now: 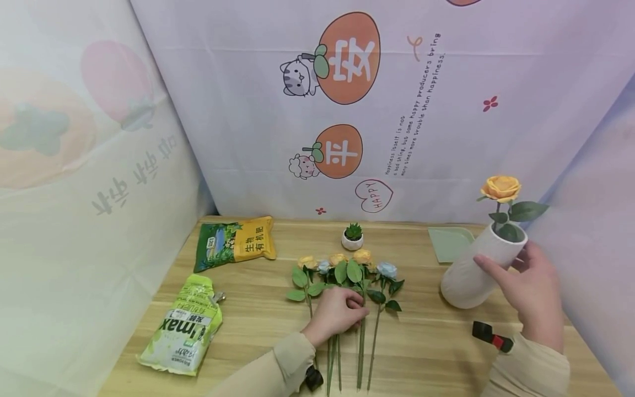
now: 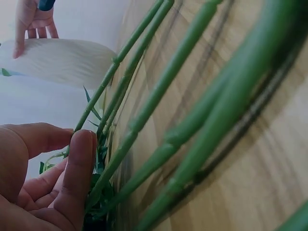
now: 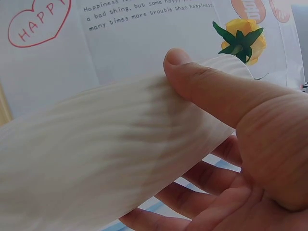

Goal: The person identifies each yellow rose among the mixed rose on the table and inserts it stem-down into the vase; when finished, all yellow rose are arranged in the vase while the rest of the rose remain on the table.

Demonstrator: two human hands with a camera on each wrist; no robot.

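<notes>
The right hand (image 1: 533, 286) wraps around the upper part of a ribbed white ceramic vase (image 1: 471, 273), thumb laid across the near side and fingers curled behind, as the right wrist view shows. The vase leans over toward the left hand, its base on the pale wooden table (image 1: 426, 347) and its mouth raised up and away. That tilt looks like a way of steadying the vessel and presenting its opening. One orange artificial rose with green leaves (image 1: 501, 188) already stands in the mouth, just above the right hand's fingers.

The left hand (image 1: 337, 313) rests palm-down on a row of artificial roses with long green stems (image 1: 347, 275) lying flat on the table. Its fingers are curled over the stems, with the thumb and forefinger closing on one of them in the left wrist view; I cannot tell which single stem is pinched. The blooms, yellow, orange and pale blue, point away from the hand, while the stems run back under it toward the person, so the stems sit within easy grasp.

Beyond the left hand's fingertips sits a small green succulent in a white pot (image 1: 353, 236). Farther out to its left lie a green-and-yellow printed bag (image 1: 234, 241) and a light green bag clipped shut (image 1: 182, 328). Beyond the vase lies a pale green tray (image 1: 450, 242).
</notes>
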